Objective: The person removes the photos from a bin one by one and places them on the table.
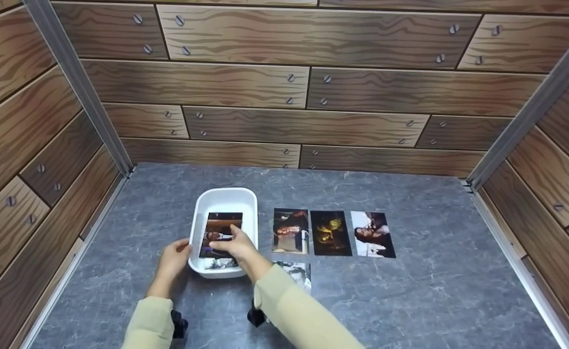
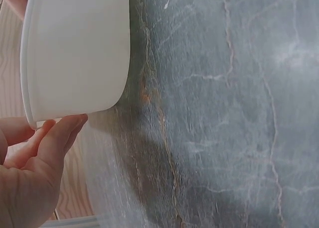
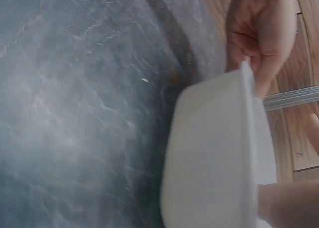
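Note:
A white plastic tub (image 1: 224, 194) stands on the table with photo prints inside. My left hand (image 1: 174, 259) pinches its near left corner, thumb and fingers at the rim in the left wrist view. My right hand (image 1: 240, 247) reaches over the right wall into the tub. Its thumb and forefinger are spread apart over a dark colour photo (image 1: 216, 222). The other right fingers are hidden. Below that picture, part of a black-and-white photo (image 1: 220, 263) shows at the tub's near end.
Right of the tub, a photo with red tones (image 1: 290, 231), a dark yellowish photo (image 1: 331, 232) and a photo of a person (image 1: 374, 234) lie in a row. Another black-and-white photo (image 1: 298, 275) is partly under my right sleeve. Wood-patterned walls (image 1: 245, 87) enclose the grey table (image 1: 434, 291).

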Demonstrator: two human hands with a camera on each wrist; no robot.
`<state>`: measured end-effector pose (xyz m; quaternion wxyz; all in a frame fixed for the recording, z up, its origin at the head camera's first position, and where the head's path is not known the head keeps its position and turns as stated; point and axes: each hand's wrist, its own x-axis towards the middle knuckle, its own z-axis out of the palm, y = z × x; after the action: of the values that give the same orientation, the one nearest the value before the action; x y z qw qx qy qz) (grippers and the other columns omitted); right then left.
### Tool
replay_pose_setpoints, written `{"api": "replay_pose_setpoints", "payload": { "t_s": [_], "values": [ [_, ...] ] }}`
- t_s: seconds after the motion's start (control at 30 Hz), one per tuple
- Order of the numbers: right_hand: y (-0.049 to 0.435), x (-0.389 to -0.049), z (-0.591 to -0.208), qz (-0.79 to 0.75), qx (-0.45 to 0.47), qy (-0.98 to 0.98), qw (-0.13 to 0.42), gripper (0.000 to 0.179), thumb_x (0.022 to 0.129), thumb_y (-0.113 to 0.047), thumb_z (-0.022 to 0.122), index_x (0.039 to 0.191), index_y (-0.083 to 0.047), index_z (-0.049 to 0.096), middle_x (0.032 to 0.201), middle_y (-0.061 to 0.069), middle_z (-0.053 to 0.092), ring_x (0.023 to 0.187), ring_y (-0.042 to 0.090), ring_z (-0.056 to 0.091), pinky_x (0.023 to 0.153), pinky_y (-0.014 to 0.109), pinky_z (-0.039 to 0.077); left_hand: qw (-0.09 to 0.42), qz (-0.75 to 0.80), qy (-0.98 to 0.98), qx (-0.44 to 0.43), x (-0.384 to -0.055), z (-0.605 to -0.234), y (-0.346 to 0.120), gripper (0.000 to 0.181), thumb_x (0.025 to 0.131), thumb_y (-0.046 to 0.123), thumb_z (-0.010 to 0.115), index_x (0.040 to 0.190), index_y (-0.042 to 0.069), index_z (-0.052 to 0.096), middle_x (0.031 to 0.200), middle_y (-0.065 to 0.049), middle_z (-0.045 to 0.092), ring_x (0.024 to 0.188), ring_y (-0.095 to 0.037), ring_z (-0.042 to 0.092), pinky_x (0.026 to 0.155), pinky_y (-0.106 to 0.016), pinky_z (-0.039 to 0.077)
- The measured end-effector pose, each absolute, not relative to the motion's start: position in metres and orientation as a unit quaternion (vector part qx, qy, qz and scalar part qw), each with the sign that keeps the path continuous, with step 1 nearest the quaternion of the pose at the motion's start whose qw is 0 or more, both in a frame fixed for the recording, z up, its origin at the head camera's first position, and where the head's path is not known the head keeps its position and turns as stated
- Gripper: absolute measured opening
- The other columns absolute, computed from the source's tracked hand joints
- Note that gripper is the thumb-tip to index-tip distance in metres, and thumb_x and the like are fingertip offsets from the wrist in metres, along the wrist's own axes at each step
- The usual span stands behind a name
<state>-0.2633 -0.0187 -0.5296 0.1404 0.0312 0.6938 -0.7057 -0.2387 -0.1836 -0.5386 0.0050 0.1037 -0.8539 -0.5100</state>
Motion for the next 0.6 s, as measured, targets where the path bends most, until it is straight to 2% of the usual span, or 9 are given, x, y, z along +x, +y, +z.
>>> {"api": "replay_pose_setpoints", "payload": {
  "t_s": [0.17,0.6],
  "values": [
    [-0.024,-0.263,-0.536,-0.699,0.064,0.699,0.137,0.085,0.078,-0.003,0.075,0.146,0.013,0.026,0.152,0.029,0.03,0.14,0.039,0.031,0.117,0.044,0.029,0.003,-0.513,-0.852,0.107,-0.239,-0.54,-0.183,0.037,0.097,0.005,0.047,0.125,-0.019,0.051,0.124,-0.036,0.057,0.119,-0.045,0.054,0.101,-0.049,0.046],
    [-0.025,-0.272,-0.541,-0.689,0.119,0.701,0.143,0.08,0.082,-0.005,0.069,0.146,0.013,0.024,0.151,0.03,0.03,0.138,0.04,0.035,0.117,0.045,0.029,0.004,-0.505,-0.857,0.104,-0.24,-0.54,-0.185,0.037,0.097,0.005,0.047,0.126,-0.019,0.051,0.124,-0.036,0.056,0.119,-0.046,0.053,0.102,-0.049,0.046]
  ]
}}
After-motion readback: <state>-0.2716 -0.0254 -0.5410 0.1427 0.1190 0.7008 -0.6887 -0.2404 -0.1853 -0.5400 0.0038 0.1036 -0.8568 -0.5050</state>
